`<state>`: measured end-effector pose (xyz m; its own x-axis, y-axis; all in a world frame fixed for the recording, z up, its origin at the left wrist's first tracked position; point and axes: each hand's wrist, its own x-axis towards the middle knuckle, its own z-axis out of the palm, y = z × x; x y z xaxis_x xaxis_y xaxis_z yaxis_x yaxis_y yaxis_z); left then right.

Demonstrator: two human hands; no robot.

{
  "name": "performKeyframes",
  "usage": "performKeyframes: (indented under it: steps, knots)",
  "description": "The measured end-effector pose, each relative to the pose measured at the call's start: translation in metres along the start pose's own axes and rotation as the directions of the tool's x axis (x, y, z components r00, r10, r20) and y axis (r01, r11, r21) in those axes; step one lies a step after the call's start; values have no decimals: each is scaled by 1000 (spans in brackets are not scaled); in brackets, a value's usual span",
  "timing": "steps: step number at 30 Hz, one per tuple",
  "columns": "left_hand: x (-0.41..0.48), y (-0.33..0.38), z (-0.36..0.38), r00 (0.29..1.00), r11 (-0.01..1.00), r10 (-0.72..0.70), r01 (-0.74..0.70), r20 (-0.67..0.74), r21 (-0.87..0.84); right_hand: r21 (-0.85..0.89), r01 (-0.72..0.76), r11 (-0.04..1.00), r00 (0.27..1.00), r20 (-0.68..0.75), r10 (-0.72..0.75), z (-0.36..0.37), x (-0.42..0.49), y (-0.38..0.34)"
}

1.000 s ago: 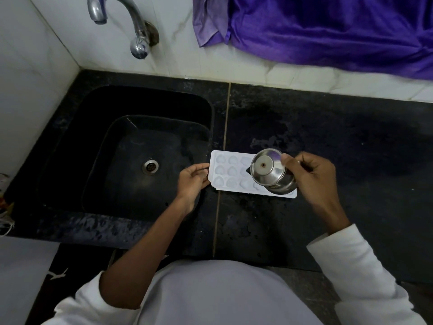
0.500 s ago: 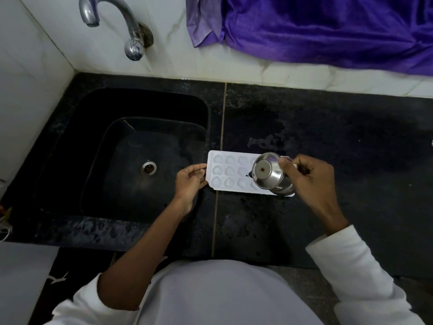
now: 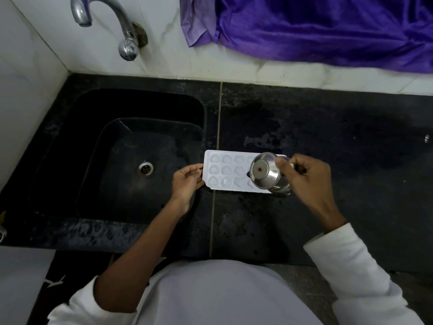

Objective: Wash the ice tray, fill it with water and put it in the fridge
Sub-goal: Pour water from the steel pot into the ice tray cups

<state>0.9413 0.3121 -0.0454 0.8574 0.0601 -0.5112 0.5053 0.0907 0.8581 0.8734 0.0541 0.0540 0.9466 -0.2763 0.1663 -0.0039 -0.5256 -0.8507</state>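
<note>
A white ice tray (image 3: 225,171) with heart-shaped cells lies flat on the black counter (image 3: 328,141), just right of the sink. My left hand (image 3: 187,181) pinches the tray's left end. My right hand (image 3: 307,177) grips a steel tumbler (image 3: 267,174), tipped far over above the tray's right half with its base facing the camera. The tumbler hides the tray's right cells. I cannot tell whether water is pouring.
A black sink (image 3: 121,160) with a steel drain (image 3: 145,168) sits at the left. A chrome tap (image 3: 117,26) juts from the white tiled wall above it. Purple cloth (image 3: 316,26) hangs at the top right. Wet patches mark the counter.
Both hands, the tray and the tumbler have stayed almost in place. The tumbler looks tipped slightly further over the tray.
</note>
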Motion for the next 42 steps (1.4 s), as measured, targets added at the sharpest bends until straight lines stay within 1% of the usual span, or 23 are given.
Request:
performKeyframes:
  steps: [14,19,23,29,42]
  knots:
    - [0,0,1,1000,1000,-12,12,-3,-14,7,-6,1000,1000,1,6,-4,-1,-1]
    - [1,-1,0,1000,1000,-10,10,6,0,21,-30,999,999,-9,30,-5,-1,-1]
    - [0,0,-1,1000,1000,-10,10,10,-1,100,-81,992,997,-6,82,-5,-4,-4]
    - [0,0,-1,1000,1000,-3,3,9,9,147,-121,982,991,-37,127,-9,-3,5]
    - [-2,0,1,1000,1000,-2,2,-12,7,41,-77,996,995,-60,79,-20,-7,12]
